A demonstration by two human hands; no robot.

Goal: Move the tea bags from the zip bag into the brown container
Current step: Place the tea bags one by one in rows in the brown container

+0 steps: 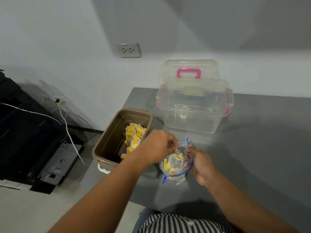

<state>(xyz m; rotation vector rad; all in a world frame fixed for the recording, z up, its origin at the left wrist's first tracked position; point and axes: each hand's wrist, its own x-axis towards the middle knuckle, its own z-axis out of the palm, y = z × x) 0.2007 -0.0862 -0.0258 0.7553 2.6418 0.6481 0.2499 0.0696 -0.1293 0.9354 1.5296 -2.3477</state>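
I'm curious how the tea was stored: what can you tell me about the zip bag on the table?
The zip bag is clear, crumpled plastic with a blue zip strip, resting on the grey table beside the brown container. Yellow-tagged tea bags lie inside. The right hand grips its side; the left hand has curled fingers at its top edge.

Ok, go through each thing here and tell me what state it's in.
zip bag: open, tea bags still inside.
brown container: open on top, partly filled with tea bags.
clear box: lid off, looks empty.
lid: off, standing behind the clear box.
right hand: holds the zip bag's side.
left hand: fingers curled at the bag's mouth; what they grip is unclear.
wall socket: nothing plugged in.
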